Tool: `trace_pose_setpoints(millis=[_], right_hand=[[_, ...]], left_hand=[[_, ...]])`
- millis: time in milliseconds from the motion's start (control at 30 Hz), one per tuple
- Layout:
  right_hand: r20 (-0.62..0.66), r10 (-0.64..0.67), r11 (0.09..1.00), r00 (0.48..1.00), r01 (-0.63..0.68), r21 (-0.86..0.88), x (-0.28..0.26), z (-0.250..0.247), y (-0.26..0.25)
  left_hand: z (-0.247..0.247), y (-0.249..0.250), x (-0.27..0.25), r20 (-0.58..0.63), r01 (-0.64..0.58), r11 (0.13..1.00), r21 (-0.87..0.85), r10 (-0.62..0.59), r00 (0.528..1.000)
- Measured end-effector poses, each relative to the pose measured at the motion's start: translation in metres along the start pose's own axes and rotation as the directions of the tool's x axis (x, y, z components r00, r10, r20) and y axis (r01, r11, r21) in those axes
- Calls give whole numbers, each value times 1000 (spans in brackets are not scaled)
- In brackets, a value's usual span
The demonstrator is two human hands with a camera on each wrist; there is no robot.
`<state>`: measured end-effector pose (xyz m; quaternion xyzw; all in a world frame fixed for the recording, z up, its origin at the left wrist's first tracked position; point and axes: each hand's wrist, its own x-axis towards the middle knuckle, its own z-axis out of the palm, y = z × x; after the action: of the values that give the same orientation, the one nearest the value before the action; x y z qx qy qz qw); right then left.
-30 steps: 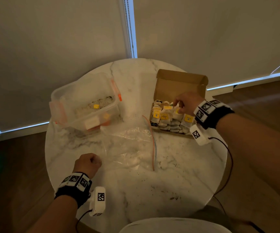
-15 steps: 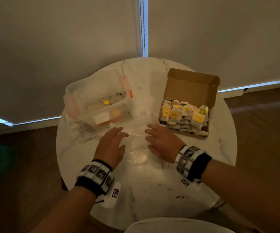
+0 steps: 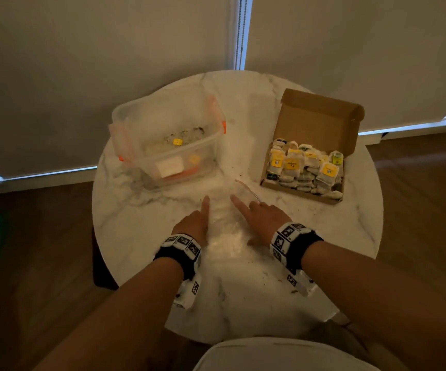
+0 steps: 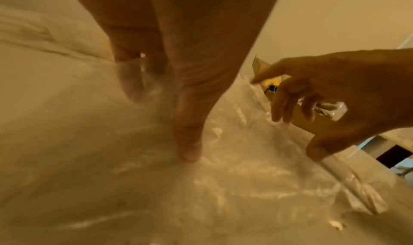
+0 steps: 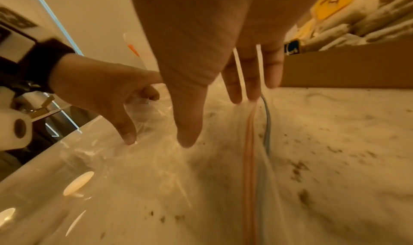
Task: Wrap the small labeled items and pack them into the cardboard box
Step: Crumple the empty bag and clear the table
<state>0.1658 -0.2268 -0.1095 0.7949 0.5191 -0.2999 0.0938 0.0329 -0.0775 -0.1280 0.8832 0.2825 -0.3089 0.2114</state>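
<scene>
A clear zip bag (image 3: 224, 231) lies flat on the round marble table (image 3: 350, 236), with a hand on each side of it. My left hand (image 3: 193, 223) points its forefinger forward, and its thumb (image 4: 190, 146) presses on the plastic. One left fingertip (image 4: 132, 88) shows through a raised fold of the bag. My right hand (image 3: 262, 218) sets straight fingers (image 5: 236, 93) down by the bag's orange zip strip (image 5: 249, 160). The open cardboard box (image 3: 302, 192) at the right holds several wrapped items with yellow labels (image 3: 304, 167).
A clear plastic tub (image 3: 141, 116) with orange clips stands at the back left, holding a small yellow-labelled piece (image 3: 177, 141) and loose bits. Dark crumbs (image 5: 299, 167) dot the marble. The floor drops away beyond the table's round edge.
My right hand left the box and came down beside the left on the bag. Both hands moved inward and the bag between them looks narrower. The left fist has uncurled.
</scene>
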Motion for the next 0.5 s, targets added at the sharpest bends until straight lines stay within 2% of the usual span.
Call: trace_pose_setpoints(millis=[67, 133, 200, 267, 300, 333, 367, 400, 433, 467, 500], right_hand=[[107, 30, 998, 994, -35, 45, 2, -5, -10], [138, 73, 994, 988, -83, 67, 3, -5, -16], [31, 121, 964, 992, -125, 233, 1, -6, -22], [-127, 268, 861, 955, -179, 476, -1, -12, -24], [-156, 372, 756, 915, -201, 623, -2, -17, -25], [-143, 447, 604, 883, -180, 777, -3, -23, -26], [-110, 470, 411, 876, -107, 905, -6, -28, -28], [-72, 445, 202, 893, -22, 979, -11, -35, -33], [-51, 390, 27, 920, 44, 999, -16, -41, -39], [-50, 324, -95, 945, 85, 992, -20, -47, -45], [-68, 258, -136, 964, 106, 985, -23, -49, -48]], left_hand=[[-1, 5, -3, -90, -37, 999, -13, 36, 995], [-4, 8, -7, -236, -39, 981, -190, -8, 972], [-10, 10, -11, -311, -67, 880, -470, -94, 946], [-20, 11, -19, -284, -116, 694, -710, -131, 950], [-25, 12, -24, -227, -125, 534, -836, -128, 966], [-30, 14, -30, -146, -105, 339, -935, -96, 985], [-35, 17, -36, -76, -68, 164, -984, -43, 996], [-38, 18, -39, -52, -54, 77, -996, 25, 998], [-43, 21, -44, -45, -50, 55, -997, 98, 994], [-48, 23, -47, -39, -50, 80, -996, 134, 990], [-50, 25, -50, -25, -40, 102, -994, 142, 990]])
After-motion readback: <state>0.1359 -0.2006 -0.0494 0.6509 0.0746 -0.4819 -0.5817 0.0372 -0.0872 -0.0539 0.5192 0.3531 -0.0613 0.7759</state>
